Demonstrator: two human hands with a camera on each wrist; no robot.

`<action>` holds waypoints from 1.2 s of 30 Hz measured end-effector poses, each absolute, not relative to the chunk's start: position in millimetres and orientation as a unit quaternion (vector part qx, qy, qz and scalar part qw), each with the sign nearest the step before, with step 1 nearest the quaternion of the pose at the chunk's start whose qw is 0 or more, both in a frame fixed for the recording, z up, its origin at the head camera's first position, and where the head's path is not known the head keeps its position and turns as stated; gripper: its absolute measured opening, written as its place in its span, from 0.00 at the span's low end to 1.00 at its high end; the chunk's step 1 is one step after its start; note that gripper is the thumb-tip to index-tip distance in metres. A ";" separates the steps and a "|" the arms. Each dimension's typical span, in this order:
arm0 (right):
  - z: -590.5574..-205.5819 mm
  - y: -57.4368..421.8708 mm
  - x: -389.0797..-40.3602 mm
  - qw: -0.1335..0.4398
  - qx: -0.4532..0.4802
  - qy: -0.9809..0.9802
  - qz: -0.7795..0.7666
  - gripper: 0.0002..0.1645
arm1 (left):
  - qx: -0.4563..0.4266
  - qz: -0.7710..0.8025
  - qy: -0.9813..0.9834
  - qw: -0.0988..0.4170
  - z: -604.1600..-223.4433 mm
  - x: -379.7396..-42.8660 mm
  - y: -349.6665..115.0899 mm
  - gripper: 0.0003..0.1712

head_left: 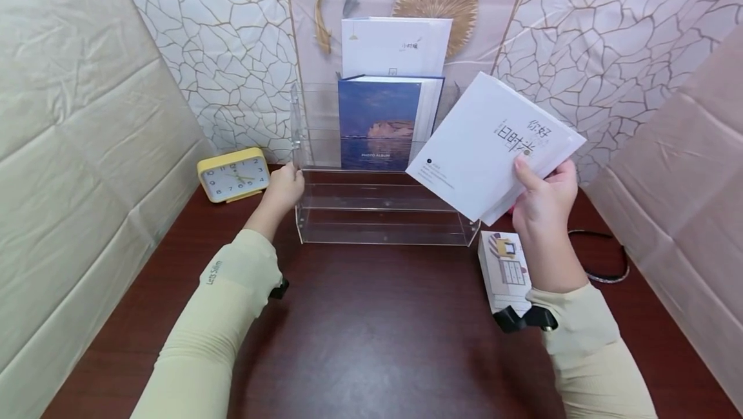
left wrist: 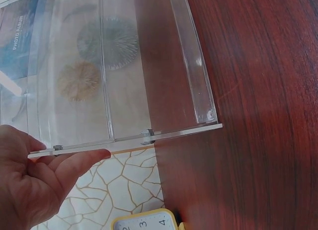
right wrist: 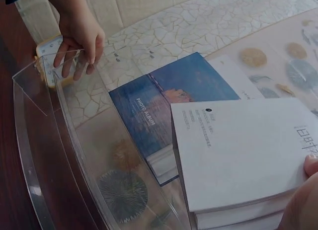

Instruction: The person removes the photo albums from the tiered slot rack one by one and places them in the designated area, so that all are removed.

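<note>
- Right hand holds a white album at its lower right corner—thumb flat on the cover, fingers behind.
- This album is raised before the right end of the clear rack, off its tiers and tilted so that its corners point up, down and sideways.
- Its cover is plain, pale and squarish; the right wrist view shows a thick stack of page edges along one side.
- Dark Chinese characters stand on that cover: 你好 reads clearly, with a larger line below it that the thumb partly meets. Near another corner sit a black dot and several lines too small to read.
- Left hand grips the rack's left side panel, thumb on one face and fingers on the other.
- Within the rack, on an upper tier, a blue album leans back; its cover pictures a pinkish cliff over water and reads PHOTO ALBUM.
- Behind it, higher in the rack, stands another white album with a small lamp drawing and tiny Chinese lettering.
- Left of the rack is a yellow clock with black numerals.
- Right of the rack's front lies a white box printed with a cartoon vehicle—its lettering too small to read.
- Nearer than the rack, the left sleeve bears small print, seemingly "Lets Slim".
</note>
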State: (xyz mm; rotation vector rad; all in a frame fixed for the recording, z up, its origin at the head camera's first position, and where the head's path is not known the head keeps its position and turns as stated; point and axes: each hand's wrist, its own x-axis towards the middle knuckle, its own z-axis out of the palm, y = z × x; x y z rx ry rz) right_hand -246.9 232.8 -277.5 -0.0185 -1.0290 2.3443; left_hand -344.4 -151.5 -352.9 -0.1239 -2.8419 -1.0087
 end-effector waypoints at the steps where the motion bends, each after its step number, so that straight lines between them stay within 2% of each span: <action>1: -278.4 234.4 -244.9 0.285 -0.010 -0.382 0.879 0.31 | -0.040 -0.334 -0.940 0.061 -353.3 -344.4 -151.6 0.18; 10: -291.7 244.5 -227.4 0.274 -0.037 -0.364 0.890 0.34 | -0.037 -0.335 -0.939 0.065 -355.6 -343.0 -151.7 0.17; 20: -310.2 247.0 -205.7 0.260 -0.049 -0.292 0.919 0.28 | -0.034 -0.352 -0.934 0.041 -352.7 -339.4 -151.1 0.16; 28: -334.0 246.0 -178.5 0.229 -0.064 -0.246 0.940 0.26 | -0.037 -0.352 -0.934 0.037 -354.2 -341.4 -151.9 0.17; 36: -362.8 244.4 -165.4 0.215 -0.113 -0.241 0.940 0.28 | -0.036 -0.352 -0.934 0.050 -351.8 -342.1 -152.2 0.16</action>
